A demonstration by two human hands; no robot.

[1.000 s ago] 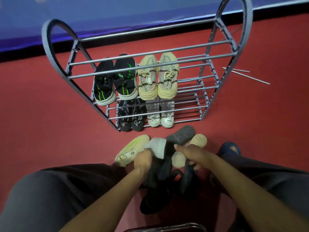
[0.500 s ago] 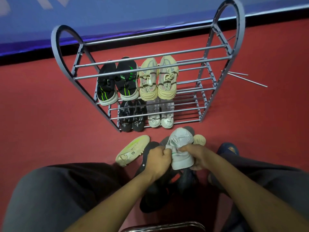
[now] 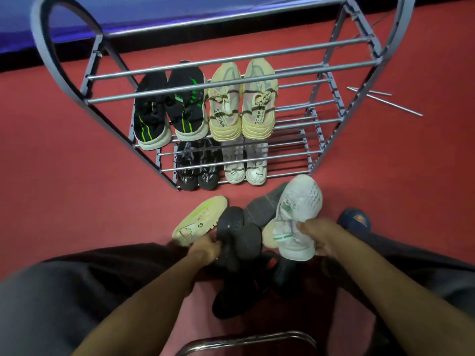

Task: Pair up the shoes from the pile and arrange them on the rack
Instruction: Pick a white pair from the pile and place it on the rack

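Four pairs are on the rack (image 3: 108, 80) — some shoes wait in the pile on the floor.

Going left to right: the left hand (image 3: 205, 251) curls its fingers on a black shoe (image 3: 232, 227) in the pile, and the right hand (image 3: 320, 238) grips a white shoe (image 3: 298, 211) — its mate is not found yet, I think. The rack's right side has open room on both shelves; mind the front bars.

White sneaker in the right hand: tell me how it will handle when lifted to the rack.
The white sneaker probably feels light: the right hand holds it alone by the heel end. Its knit-looking upper likely flexes there. The sole should keep its toe from drooping.
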